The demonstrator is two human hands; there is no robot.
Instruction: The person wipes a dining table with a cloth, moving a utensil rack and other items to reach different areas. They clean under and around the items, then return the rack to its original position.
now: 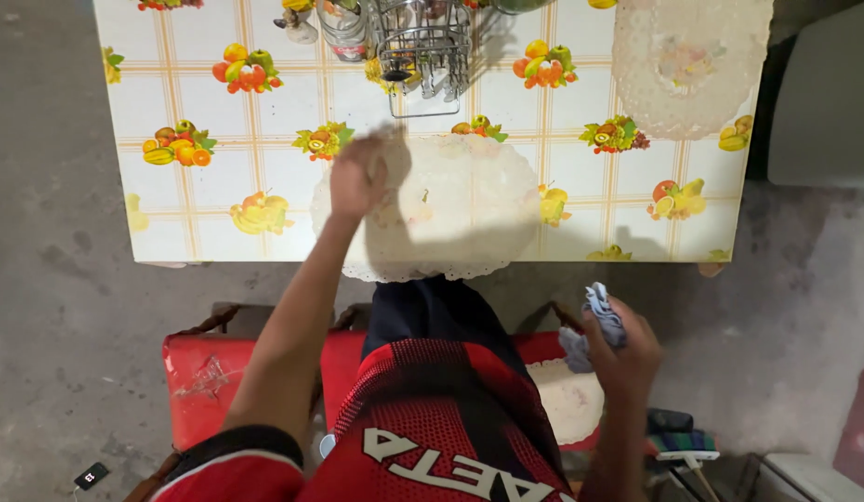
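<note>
Lace placemat (450, 209): pale, oval, scalloped edge, lying flat on the tabletop (218, 167) at its near edge, long axis running left to right, front scallops hanging slightly over the rim. Left hand (357, 177): resting on the mat's left end, fingers curled and blurred, apparently gripping or pressing the lace; whether it pinches the cloth cannot be told. The bulk of the mat lies to the right of this hand.

Rag (594, 325): crumpled, bluish-white, bunched in the right hand (622, 349), fingers closed round it. This hand is held low, off the tabletop, near the person's right side and well apart from the mat; the left hand is much the nearer.

Tabletop covering: cream oilcloth, orange grid, fruit clusters.

Wire rack (422, 51): at the far edge, beyond the mat; holds cutlery and small items, not clearly legible. Glass jars (343, 28) just beside it, contents unclear.

Second lace mat (687, 65): far right corner.

Red seat (204, 376): beneath the person, worn surface.
</note>
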